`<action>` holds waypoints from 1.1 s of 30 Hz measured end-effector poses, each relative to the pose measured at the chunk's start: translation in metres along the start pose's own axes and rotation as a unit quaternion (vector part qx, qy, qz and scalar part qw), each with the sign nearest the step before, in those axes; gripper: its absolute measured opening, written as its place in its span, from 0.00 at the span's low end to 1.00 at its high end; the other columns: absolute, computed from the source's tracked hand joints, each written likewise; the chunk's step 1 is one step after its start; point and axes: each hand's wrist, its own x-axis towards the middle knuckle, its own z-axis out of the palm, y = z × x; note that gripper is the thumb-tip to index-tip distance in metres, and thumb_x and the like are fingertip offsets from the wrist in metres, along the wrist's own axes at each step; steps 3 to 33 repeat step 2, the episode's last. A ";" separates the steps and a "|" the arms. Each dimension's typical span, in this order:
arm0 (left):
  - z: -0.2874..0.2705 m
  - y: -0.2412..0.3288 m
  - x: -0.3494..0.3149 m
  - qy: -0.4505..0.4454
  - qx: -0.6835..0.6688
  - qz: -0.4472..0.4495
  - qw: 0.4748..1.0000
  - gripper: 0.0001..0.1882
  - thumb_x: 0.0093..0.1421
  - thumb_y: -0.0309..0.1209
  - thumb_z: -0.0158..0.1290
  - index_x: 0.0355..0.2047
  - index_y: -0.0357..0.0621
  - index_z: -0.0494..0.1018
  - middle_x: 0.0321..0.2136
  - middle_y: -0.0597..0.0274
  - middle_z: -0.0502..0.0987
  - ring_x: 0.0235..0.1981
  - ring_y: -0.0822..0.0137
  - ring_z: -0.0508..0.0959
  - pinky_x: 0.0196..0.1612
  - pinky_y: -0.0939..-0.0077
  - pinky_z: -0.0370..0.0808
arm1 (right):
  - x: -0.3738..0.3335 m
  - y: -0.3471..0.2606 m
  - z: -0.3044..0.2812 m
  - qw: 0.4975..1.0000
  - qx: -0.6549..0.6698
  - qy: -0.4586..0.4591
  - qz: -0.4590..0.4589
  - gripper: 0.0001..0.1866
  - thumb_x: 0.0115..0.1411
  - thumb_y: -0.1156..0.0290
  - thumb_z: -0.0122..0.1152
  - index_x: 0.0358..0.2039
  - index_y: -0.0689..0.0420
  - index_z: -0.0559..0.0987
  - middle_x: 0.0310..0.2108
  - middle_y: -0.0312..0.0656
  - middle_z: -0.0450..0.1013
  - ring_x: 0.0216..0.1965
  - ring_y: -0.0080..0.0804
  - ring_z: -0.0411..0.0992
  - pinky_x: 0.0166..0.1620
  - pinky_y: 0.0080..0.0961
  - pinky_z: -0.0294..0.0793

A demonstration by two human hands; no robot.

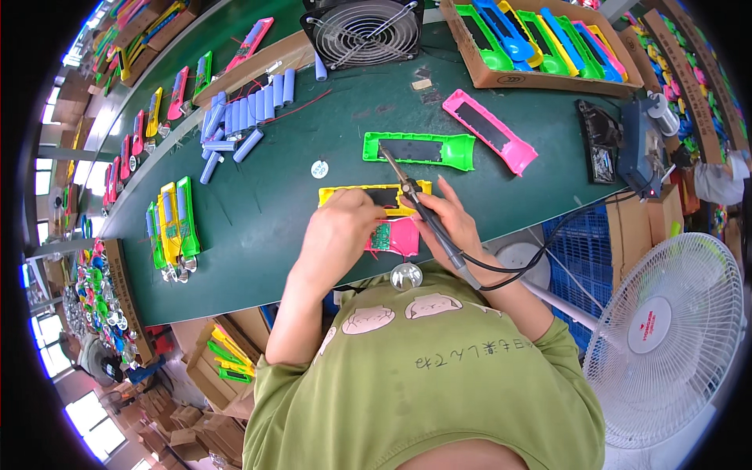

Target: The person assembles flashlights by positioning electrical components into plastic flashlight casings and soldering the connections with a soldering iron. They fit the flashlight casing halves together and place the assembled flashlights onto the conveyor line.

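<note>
My right hand (457,224) is closed round a soldering iron (431,217), its tip pointing up and left over a green plastic shell (450,150). Its thumb side rests by a pink flashlight shell (405,236) at the table's near edge. A small green circuit board (381,236) and thin red wires show in that shell. A clear round lens (406,276) sits at its near end. My left hand (338,229) has its fingers curled and pinched at the board's left side; what they grip is hidden. Just beyond both hands lies a yellow shell (415,189), partly covered by them.
Blue battery cells (251,109) lie in a group at the back left. A fan (366,35) stands at the back, beside a carton of coloured shells (513,78). The soldering station (644,153) is at right; its black cable (548,239) runs to my iron. Another pink shell (490,129) lies farther off.
</note>
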 end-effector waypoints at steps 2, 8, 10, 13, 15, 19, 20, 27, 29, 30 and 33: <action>-0.016 0.001 -0.011 -0.024 -0.058 0.035 0.997 0.09 0.48 0.23 0.52 0.31 0.44 0.77 0.31 0.59 0.74 0.37 0.56 0.73 0.38 0.71 0.70 | 0.006 0.003 -0.003 1.000 -0.007 0.010 -0.007 0.24 0.50 0.80 0.56 0.48 0.62 0.61 0.36 0.42 0.75 0.41 0.37 0.72 0.60 0.41 0.51; -0.016 0.001 -0.011 -0.024 -0.058 0.035 0.997 0.09 0.48 0.23 0.52 0.31 0.44 0.77 0.31 0.59 0.74 0.37 0.56 0.73 0.38 0.71 0.70 | 0.006 0.003 -0.003 1.000 -0.007 0.010 -0.007 0.24 0.50 0.80 0.56 0.48 0.62 0.61 0.36 0.42 0.75 0.41 0.37 0.72 0.60 0.41 0.51; -0.016 0.001 -0.011 -0.024 -0.058 0.035 0.997 0.09 0.48 0.23 0.52 0.31 0.44 0.77 0.31 0.59 0.74 0.37 0.56 0.73 0.38 0.71 0.70 | 0.006 0.003 -0.003 1.000 -0.007 0.010 -0.007 0.24 0.50 0.80 0.56 0.48 0.62 0.61 0.36 0.42 0.75 0.41 0.37 0.72 0.60 0.41 0.51; -0.016 0.001 -0.011 -0.024 -0.058 0.035 0.997 0.09 0.48 0.23 0.52 0.31 0.44 0.77 0.31 0.59 0.74 0.37 0.56 0.73 0.38 0.71 0.70 | 0.006 0.003 -0.003 1.000 -0.007 0.010 -0.007 0.24 0.50 0.80 0.56 0.48 0.62 0.61 0.36 0.42 0.75 0.41 0.37 0.72 0.60 0.41 0.51; -0.016 0.001 -0.011 -0.024 -0.058 0.035 0.997 0.09 0.48 0.23 0.52 0.31 0.44 0.77 0.31 0.59 0.74 0.37 0.56 0.73 0.38 0.71 0.70 | 0.006 0.003 -0.003 1.000 -0.007 0.010 -0.007 0.24 0.50 0.80 0.56 0.48 0.62 0.61 0.36 0.42 0.75 0.41 0.37 0.72 0.60 0.41 0.51; -0.016 0.001 -0.011 -0.024 -0.058 0.035 0.997 0.09 0.48 0.23 0.52 0.31 0.44 0.77 0.31 0.59 0.74 0.37 0.56 0.73 0.38 0.71 0.70 | 0.006 0.003 -0.003 1.000 -0.007 0.010 -0.007 0.24 0.50 0.80 0.56 0.48 0.62 0.61 0.36 0.42 0.75 0.41 0.37 0.72 0.60 0.41 0.51; -0.016 0.001 -0.011 -0.024 -0.058 0.035 0.997 0.09 0.48 0.23 0.52 0.31 0.44 0.77 0.31 0.59 0.74 0.37 0.56 0.73 0.38 0.71 0.70 | 0.006 0.003 -0.003 1.000 -0.007 0.010 -0.007 0.24 0.50 0.80 0.56 0.48 0.62 0.61 0.36 0.42 0.75 0.41 0.37 0.72 0.60 0.41 0.51; -0.016 0.001 -0.011 -0.024 -0.058 0.035 0.997 0.09 0.48 0.23 0.52 0.31 0.44 0.77 0.31 0.59 0.74 0.37 0.56 0.73 0.38 0.71 0.70 | 0.006 0.003 -0.003 1.000 -0.007 0.010 -0.007 0.24 0.50 0.80 0.56 0.48 0.62 0.61 0.36 0.42 0.75 0.41 0.37 0.72 0.60 0.41 0.51; -0.016 0.001 -0.011 -0.024 -0.058 0.035 0.997 0.09 0.48 0.23 0.52 0.31 0.44 0.77 0.31 0.59 0.74 0.37 0.56 0.73 0.38 0.71 0.70 | 0.006 0.003 -0.003 1.000 -0.007 0.010 -0.007 0.24 0.50 0.80 0.56 0.48 0.62 0.61 0.36 0.42 0.75 0.41 0.37 0.72 0.60 0.41 0.51; -0.016 0.001 -0.011 -0.024 -0.058 0.035 0.997 0.09 0.48 0.23 0.52 0.31 0.44 0.77 0.31 0.59 0.74 0.37 0.56 0.73 0.38 0.71 0.70 | 0.006 0.003 -0.003 1.000 -0.007 0.010 -0.007 0.24 0.50 0.80 0.56 0.48 0.62 0.61 0.36 0.42 0.75 0.41 0.37 0.72 0.60 0.41 0.51; -0.016 0.001 -0.011 -0.024 -0.058 0.035 0.997 0.09 0.48 0.23 0.52 0.31 0.44 0.77 0.31 0.59 0.74 0.37 0.56 0.73 0.38 0.71 0.70 | 0.006 0.003 -0.003 1.000 -0.007 0.010 -0.007 0.24 0.50 0.80 0.56 0.48 0.62 0.61 0.36 0.42 0.75 0.41 0.37 0.72 0.60 0.41 0.51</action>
